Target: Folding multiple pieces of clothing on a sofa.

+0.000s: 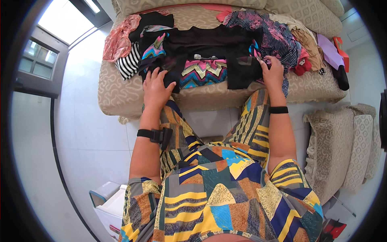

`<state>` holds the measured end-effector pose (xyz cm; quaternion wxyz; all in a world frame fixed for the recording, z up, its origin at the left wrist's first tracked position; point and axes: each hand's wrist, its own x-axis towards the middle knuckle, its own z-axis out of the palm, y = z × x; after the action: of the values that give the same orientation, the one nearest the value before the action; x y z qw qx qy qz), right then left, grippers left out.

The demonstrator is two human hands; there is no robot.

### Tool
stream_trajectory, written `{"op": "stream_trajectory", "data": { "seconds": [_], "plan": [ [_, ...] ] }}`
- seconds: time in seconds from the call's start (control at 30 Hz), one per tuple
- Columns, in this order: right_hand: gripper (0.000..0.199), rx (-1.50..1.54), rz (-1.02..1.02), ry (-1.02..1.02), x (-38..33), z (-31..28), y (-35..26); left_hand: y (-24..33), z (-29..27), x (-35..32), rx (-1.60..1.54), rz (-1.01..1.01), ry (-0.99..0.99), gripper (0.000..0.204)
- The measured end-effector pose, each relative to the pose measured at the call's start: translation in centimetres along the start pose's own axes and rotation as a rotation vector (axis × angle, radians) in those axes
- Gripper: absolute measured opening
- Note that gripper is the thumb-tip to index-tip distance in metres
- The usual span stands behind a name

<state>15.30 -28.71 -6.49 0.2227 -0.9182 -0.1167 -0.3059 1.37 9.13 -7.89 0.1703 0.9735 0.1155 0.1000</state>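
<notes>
A black top (pixel 201 40) with sheer sleeves lies spread on the sofa seat before me. A zigzag panel (pixel 203 74) in pink, blue and yellow shows at its lower middle, with a pale shiny ornament (pixel 204 57) just above. My left hand (pixel 158 89) rests on the garment's left sleeve, fingers apart, palm down. At the right sleeve's outer edge, my right hand (pixel 274 73) has thumb and fingers closed in a pinch on the cloth. Some of the pinched fabric is hidden behind the fingers.
The patterned sofa (pixel 318 88) carries heaped clothes: a pink garment (pixel 121 38) and a striped one (pixel 128 62) at left, a purple-patterned garment (pixel 278 38) and tan cloth (pixel 308 44) at right. A covered armchair (pixel 330 149) stands right. A white container (pixel 111 205) is at lower left.
</notes>
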Motion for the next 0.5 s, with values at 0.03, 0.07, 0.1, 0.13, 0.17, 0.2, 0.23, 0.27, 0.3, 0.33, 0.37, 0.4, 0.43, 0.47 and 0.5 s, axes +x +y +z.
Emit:
{"op": "stream_trajectory", "data": {
  "seconds": [0.03, 0.07, 0.1, 0.13, 0.17, 0.2, 0.23, 0.27, 0.3, 0.33, 0.37, 0.4, 0.43, 0.47, 0.5],
  "plan": [
    [0.022, 0.000, -0.003, 0.001, 0.8, -0.4, -1.1, 0.1, 0.1, 0.0, -0.002, -0.001, 0.003, 0.053],
    [0.022, 0.091, -0.035, -0.034, 1.6, -0.5, -1.9, 0.3, 0.2, 0.1, -0.005, -0.006, 0.008, 0.052],
    [0.022, 0.177, -0.064, -0.066, 2.2, -0.5, -2.4, 0.4, 0.2, 0.2, -0.010, -0.005, 0.014, 0.051],
    [0.023, 0.272, -0.116, -0.085, 3.1, 0.3, -3.1, 0.3, 0.2, 0.3, -0.011, -0.004, 0.019, 0.051],
    [0.023, 0.272, -0.120, -0.080, 3.7, 1.1, -3.9, -0.1, 0.4, 0.2, -0.017, -0.005, 0.042, 0.050],
    [0.026, 0.406, -0.035, -0.196, 4.1, 2.1, -5.4, -0.4, 0.6, 0.1, -0.021, -0.010, 0.064, 0.048],
    [0.028, 0.537, 0.051, -0.309, 4.8, 2.8, -6.2, -0.3, 0.4, 0.1, -0.021, -0.009, 0.069, 0.048],
    [0.028, 0.539, 0.048, -0.306, 5.3, 4.1, -6.1, -0.2, 0.3, 0.1, -0.059, -0.011, 0.099, 0.047],
    [0.031, 0.388, -0.083, -0.231, 5.7, 6.2, -5.7, -0.1, 0.2, 0.1, -0.097, -0.011, 0.129, 0.045],
    [0.034, 0.235, -0.212, -0.155, 5.8, 7.6, -5.6, 0.2, 0.0, 0.2, -0.095, -0.011, 0.134, 0.045],
    [0.034, 0.238, -0.213, -0.151, 5.7, 8.8, -5.3, 0.5, -0.2, 0.3, -0.132, -0.047, 0.149, 0.043],
    [0.037, 0.141, -0.163, -0.179, 5.7, 9.6, -5.5, 0.6, -0.3, 0.3, -0.168, -0.087, 0.163, 0.042],
    [0.039, 0.044, -0.112, -0.207, 5.7, 10.3, -5.5, 0.3, -0.1, 0.4, -0.166, -0.089, 0.165, 0.042],
    [0.039, 0.046, -0.113, -0.206, 5.7, 10.8, -5.3, 0.0, 0.3, 0.4, -0.130, -0.091, 0.202, 0.043],
    [0.035, 0.041, -0.094, -0.252, 5.6, 10.9, -5.4, -0.4, 0.6, 0.3, -0.090, -0.099, 0.241, 0.043]
  ]
}}
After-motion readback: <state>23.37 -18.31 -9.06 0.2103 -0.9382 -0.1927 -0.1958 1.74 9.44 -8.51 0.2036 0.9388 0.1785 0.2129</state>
